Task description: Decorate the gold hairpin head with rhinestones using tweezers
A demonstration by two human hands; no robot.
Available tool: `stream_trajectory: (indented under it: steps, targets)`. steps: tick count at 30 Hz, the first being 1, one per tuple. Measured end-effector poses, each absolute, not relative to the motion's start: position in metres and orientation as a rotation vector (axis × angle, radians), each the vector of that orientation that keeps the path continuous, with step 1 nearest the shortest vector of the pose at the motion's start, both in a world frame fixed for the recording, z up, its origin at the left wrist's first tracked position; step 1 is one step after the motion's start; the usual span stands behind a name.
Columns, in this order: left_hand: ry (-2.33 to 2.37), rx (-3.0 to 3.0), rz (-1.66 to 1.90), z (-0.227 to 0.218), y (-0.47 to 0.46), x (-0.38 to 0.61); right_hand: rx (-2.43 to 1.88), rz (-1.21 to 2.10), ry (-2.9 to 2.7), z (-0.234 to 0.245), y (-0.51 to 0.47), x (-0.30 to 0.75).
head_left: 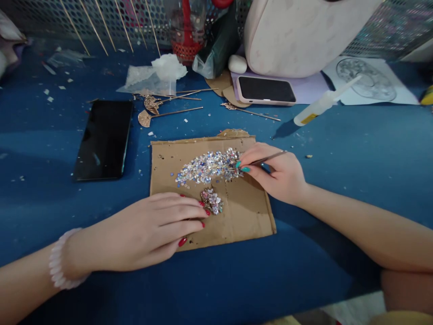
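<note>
My left hand (162, 225) lies flat with its fingers stretched over a piece of cardboard (243, 210). Its fingertips touch the edge of a small ornament (212, 201) covered in pink, lilac and clear stones. Slim metal tweezers (270, 158) are pinched in my right hand (279, 174), their tips down at the right end of a heap of loose rhinestones (209, 167). Whether a stone is between the tips is too small to tell. The heap spreads across the upper half of the cardboard, just above the ornament.
A black phone (104, 140) lies left of the cardboard. Behind it are metal hairpins (176, 112), a second phone (267, 90) and a glue bottle (314, 109). A white bag (304, 36), a printed sheet (375, 81) and thin sticks (104, 27) line the back.
</note>
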State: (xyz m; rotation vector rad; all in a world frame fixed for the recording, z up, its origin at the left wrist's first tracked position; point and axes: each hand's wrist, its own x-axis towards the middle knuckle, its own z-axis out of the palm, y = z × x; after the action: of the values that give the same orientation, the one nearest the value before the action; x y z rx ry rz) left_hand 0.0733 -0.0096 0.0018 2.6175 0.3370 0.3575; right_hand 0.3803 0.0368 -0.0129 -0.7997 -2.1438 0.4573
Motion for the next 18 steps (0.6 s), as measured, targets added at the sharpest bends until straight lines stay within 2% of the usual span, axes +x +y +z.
stream_trajectory:
  steps: [18]
  targets:
    - [0.339,2.617,0.375,0.0021,-0.0092,0.0754,-0.801,0.373,-2.130,-0.0098,0.0358,0.3775]
